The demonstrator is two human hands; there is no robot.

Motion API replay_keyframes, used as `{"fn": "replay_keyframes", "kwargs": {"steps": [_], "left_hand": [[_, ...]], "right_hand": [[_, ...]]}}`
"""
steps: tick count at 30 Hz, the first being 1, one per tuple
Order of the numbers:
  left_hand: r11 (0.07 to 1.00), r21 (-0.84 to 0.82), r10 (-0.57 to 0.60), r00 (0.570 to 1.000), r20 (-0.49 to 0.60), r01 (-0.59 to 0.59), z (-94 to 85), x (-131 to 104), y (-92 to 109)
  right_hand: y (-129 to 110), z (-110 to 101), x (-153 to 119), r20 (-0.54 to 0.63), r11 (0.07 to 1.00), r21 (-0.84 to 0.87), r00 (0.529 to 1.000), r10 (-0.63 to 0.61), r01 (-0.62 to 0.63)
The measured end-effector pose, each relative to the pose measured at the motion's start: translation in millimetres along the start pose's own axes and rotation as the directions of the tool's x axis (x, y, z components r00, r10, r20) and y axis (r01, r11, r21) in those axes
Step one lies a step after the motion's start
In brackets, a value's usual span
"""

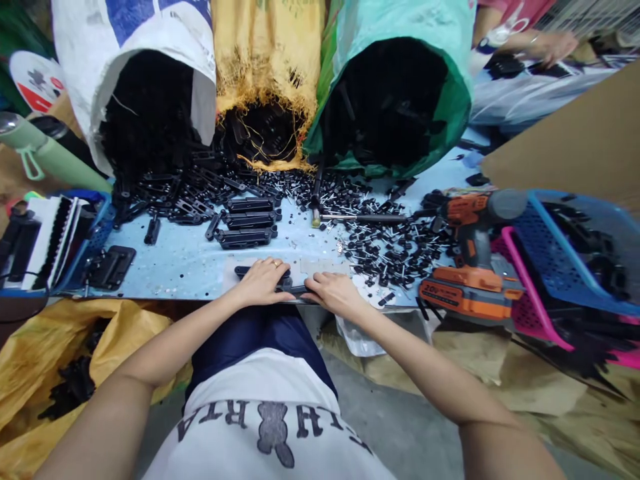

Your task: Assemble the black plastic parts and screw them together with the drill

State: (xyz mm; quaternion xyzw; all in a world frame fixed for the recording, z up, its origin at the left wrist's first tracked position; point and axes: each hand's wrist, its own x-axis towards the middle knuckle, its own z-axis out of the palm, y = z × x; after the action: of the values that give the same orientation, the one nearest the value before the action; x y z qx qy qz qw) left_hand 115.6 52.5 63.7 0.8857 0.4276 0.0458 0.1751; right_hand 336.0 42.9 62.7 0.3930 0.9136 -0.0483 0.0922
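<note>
Dark bar [298, 289] lies between left hand [264, 280] and right hand [334, 292], at 6 o'clock edge of table [165, 263]; fingers touch it, closing of grip cannot be told; better press both ends evenly, keep loose pins [395, 250] at 2 o'clock away

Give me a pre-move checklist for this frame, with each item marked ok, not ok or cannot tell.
1. Left hand at the black part: ok, it rests over it.
2. Right hand at the work: ok, its fingers are at a dark piece by the bench's front edge.
3. Pieces under the hands fully joined: cannot tell, the fingers cover them.
4. Orange drill out of both hands: ok, it is off to their right.
5. Loose small pieces gathered in a container: not ok, they are strewn across the bench.
6. Three black assemblies set apart from the hands: ok, they lie beyond the left hand.
</note>
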Motion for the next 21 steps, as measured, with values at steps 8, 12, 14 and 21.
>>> {"fn": "replay_keyframes", "kwargs": {"steps": [8, 12, 14, 21], "left_hand": [[1.0, -0.01, 0.024, 0.991, -0.133, -0.026, 14.5, -3, -10], [0.998, -0.052, 0.01, 0.968, -0.251, -0.024, 20.2, -7, -12], [0.997, -0.07, 0.017, 0.949, -0.314, -0.041, 21.4, -7, -12], [0.989, -0.126, -0.123, 0.926, -0.356, 0.083, 19.4, -3, -9]], "right_hand": [[-15, -6, -4, -0.083, 0.996, 0.01, 0.993, 0.088, -0.087], [-20, -15, -2, -0.163, 0.995, -0.027, 0.982, 0.09, -0.096], [-20, -21, 0, -0.177, 0.995, -0.046, 0.981, 0.077, -0.087], [-13, -28, 10, -0.234, 0.991, -0.082, 0.969, 0.082, -0.103]]}}
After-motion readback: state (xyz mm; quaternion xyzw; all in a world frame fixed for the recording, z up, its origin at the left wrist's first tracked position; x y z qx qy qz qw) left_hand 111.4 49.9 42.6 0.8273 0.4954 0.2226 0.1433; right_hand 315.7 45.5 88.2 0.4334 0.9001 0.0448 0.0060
